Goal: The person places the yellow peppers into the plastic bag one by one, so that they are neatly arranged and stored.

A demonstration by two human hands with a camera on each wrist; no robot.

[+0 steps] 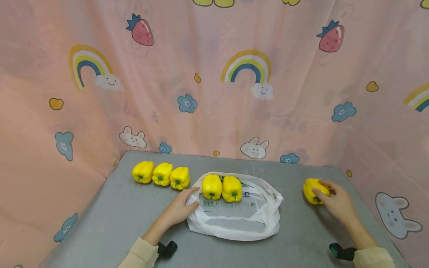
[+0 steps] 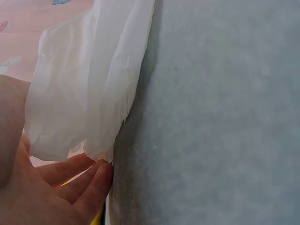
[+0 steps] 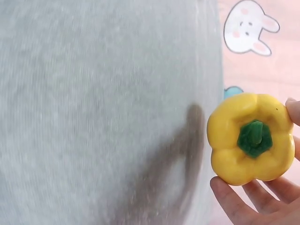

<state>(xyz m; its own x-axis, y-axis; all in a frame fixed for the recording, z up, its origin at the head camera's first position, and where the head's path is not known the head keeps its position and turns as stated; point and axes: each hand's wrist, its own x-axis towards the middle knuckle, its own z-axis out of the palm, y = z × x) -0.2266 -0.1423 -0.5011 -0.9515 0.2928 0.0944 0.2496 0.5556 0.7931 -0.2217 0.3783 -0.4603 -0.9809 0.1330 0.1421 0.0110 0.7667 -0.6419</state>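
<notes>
Lobed yellow pepper, green-stemmed, held by my right hand; white bag, apparently pinched by my left hand.

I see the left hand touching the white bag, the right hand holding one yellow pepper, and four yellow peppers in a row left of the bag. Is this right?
Only the count is wrong: the head view shows three yellow peppers, not four, in the row left of the white bag.
</notes>
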